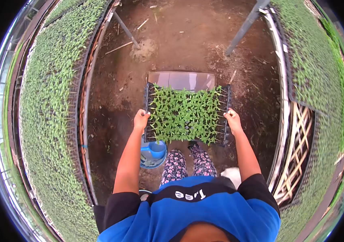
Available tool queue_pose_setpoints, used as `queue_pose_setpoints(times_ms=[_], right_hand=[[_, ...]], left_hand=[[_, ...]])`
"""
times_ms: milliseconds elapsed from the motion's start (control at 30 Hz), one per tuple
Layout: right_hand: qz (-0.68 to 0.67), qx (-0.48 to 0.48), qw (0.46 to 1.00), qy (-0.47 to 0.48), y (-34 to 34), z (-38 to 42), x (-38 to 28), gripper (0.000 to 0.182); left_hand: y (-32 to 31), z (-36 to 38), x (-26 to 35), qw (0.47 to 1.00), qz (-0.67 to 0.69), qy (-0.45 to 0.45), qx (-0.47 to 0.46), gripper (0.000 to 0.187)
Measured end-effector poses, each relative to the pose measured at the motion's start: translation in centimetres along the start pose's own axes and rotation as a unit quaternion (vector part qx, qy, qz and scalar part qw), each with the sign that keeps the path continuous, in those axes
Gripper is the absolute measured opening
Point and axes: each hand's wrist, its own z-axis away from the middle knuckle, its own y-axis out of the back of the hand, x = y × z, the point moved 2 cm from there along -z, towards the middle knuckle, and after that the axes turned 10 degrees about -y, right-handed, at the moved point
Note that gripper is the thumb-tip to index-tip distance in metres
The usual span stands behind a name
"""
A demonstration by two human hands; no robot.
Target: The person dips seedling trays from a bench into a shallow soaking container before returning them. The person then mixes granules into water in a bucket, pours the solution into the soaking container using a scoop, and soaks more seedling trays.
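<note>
A black seedling tray (148,86) full of small green seedlings (186,115) is held out in front of my body, above the dirt floor. My left hand (141,119) is closed on the tray's left edge, thumb and fingers pinching the rim. On the opposite edge my right hand (232,119) grips the rim in the same way, at about the same height. The fingers under the rim are partly hidden. Beyond the tray's far side a shiny brownish, flat-looking surface (182,80) shows; its lower part is covered by the tray.
Long benches of seedlings (55,113) run along the left, with more seedlings (313,68) on the right. A bamboo lattice (295,149) fills a gap in the right bench. Near my feet are a blue dipper (156,150) in a round container and a white object (231,176). Metal posts (246,28) stand ahead.
</note>
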Motion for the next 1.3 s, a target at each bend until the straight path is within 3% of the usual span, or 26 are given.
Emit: queue_pose_setpoints(times_ms=[133,233,267,300,367,633,1033,1200,1300], right_hand=[[0.063,0.012,0.998,-0.017,-2.5,-10.6,3.4,0.024],[0.242,0.064,0.963,0.1,-4.7,-16.8,5.3,0.024],[0.213,0.086,0.967,0.11,-5.6,-19.9,8.2,0.023],[0.27,0.089,0.958,0.028,-6.4,-21.9,9.0,0.024],[0.293,0.137,0.946,0.003,-8.3,-25.8,10.8,0.023],[0.287,0.188,0.939,-0.011,-12.6,-39.5,20.7,0.023],[0.29,0.185,0.939,-0.012,-12.5,-48.7,30.4,0.026],[0.401,0.168,0.894,-0.108,-12.1,-49.2,31.6,0.022],[0.403,0.18,0.894,-0.075,-11.8,-49.2,31.6,0.024]], left_hand=[[-4.0,-8.7,-6.1,0.99,-0.127,0.023,0.06,0.021],[-6.2,-14.1,-9.6,0.975,-0.202,0.027,0.083,0.017],[-6.9,-16.0,-10.9,0.97,-0.219,0.034,0.101,0.015],[-7.5,-17.9,-11.7,0.967,-0.224,0.039,0.113,0.015],[-8.8,-21.6,-13.6,0.963,-0.228,0.052,0.138,0.014],[-11.5,-36.6,-26.9,0.964,-0.208,0.022,0.164,0.014],[-13.2,-45.1,-39.8,0.949,-0.294,0.049,0.107,0.013],[-13.1,-46.2,-44.0,0.943,-0.32,0.075,0.049,0.034],[-13.2,-45.7,-45.1,0.954,-0.297,0.036,0.028,0.039]])
